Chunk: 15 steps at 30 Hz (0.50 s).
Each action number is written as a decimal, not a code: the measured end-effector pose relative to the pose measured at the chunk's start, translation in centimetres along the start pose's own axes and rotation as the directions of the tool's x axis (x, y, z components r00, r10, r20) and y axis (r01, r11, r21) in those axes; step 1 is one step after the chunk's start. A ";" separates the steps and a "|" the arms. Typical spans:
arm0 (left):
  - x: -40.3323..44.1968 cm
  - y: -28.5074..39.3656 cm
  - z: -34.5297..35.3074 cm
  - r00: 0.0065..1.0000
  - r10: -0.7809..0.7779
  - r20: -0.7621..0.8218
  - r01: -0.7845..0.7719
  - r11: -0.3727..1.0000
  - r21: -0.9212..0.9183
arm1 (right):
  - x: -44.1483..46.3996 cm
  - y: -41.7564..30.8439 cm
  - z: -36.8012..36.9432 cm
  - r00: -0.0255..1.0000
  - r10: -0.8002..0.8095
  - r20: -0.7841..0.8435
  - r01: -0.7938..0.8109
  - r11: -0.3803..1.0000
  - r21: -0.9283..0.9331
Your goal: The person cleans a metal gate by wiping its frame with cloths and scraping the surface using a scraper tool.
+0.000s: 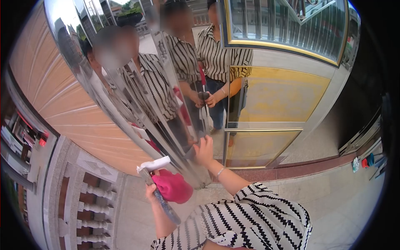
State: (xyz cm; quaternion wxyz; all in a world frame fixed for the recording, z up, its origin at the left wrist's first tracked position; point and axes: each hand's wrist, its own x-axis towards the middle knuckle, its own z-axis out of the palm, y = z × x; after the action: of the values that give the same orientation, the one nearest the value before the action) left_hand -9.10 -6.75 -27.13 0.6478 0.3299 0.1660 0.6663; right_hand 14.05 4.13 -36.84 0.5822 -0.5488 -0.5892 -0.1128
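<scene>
While the left hand (150, 192) grips a long tool (166, 207), the right hand (204, 150) reaches a mirrored column

Where the black-and-white zigzag-striped shirt (233, 221) fills the bottom of the view, two bare forearms extend forward. The left fingers are wrapped around the long tool, which slants, its mottled blue-grey end down by the forearm. A white roll (158, 163) sits at its upper end, and a bunched bright-pink cloth (173, 186) is just beside the hand; whether the fingers pinch the cloth too, I cannot tell.

Further forward, the right hand, with a bracelet (221, 171) at its wrist, is at the foot of the mirrored column (156, 98). Its fingers are bent and slightly apart over a small dark piece (190, 153); how firmly they hold it, I cannot tell. The column repeats the striped shirt in narrow reflections.

To the left stand a pale balustrade (73, 196) and a peach-coloured wall (54, 79). On the right, yellow-tinted panels (275, 93) rise above a reddish base strip (287, 169). Well apart, at far right, small red and blue objects (368, 161) lie on the pale floor (333, 200).
</scene>
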 end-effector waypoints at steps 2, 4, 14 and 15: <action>-0.3 0.1 0.6 0.999 -0.019 -0.045 0.020 1.000 0.022 | -0.2 0.0 -0.6 0.998 0.053 0.033 -0.054 0.997 0.046; -0.3 1.0 0.5 0.998 -0.006 -0.059 0.008 0.999 0.035 | 0.6 -1.8 -0.7 0.994 0.109 0.017 -0.110 0.991 0.076; -0.7 0.8 -0.9 0.990 -0.042 -0.131 0.056 0.993 0.107 | 2.8 -2.7 -2.0 0.984 0.176 0.016 -0.176 0.969 0.175; -0.8 0.9 -0.7 0.989 -0.048 -0.136 0.064 0.992 0.111 | 2.6 -2.6 -2.4 0.983 0.173 0.057 -0.180 0.966 0.185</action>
State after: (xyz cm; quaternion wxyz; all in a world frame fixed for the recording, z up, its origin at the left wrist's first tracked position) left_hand -10.30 -7.44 -27.21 0.6337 0.3166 0.2564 0.6576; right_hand 14.07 2.62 -32.74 0.6274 -0.5434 -0.5577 0.0070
